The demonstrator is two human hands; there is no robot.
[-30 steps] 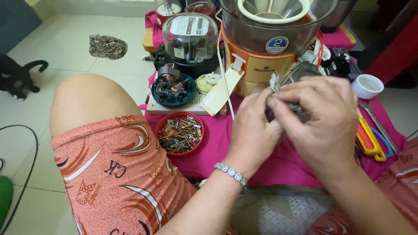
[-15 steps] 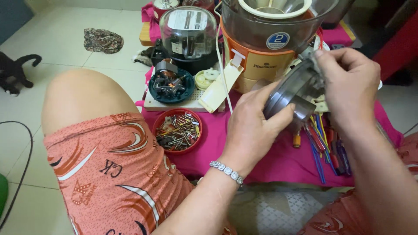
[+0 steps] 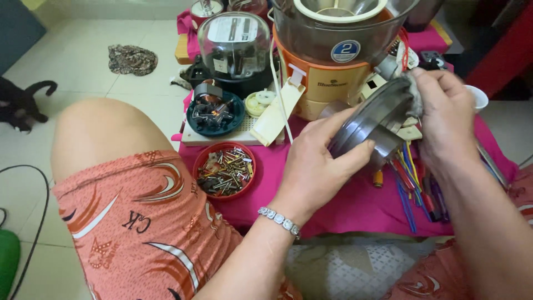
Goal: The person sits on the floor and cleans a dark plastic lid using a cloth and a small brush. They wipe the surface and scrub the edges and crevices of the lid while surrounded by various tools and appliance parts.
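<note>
Above the pink cloth (image 3: 355, 205) — left hand (image 3: 319, 161) clasps a grey, ridged, round plastic housing (image 3: 369, 119) from below; right hand (image 3: 444, 119) pinches a grey rag (image 3: 413, 91) against its upper rim. Best wiped with the housing held steady, rotated gradually — judgement only.

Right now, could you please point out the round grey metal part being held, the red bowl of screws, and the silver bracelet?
Round grey metal part (image 3: 373, 123): head view, on its curved outer wall.
Red bowl of screws (image 3: 206, 153): head view, on its upper-left rim.
Silver bracelet (image 3: 279, 220): head view, on its middle links.
</note>
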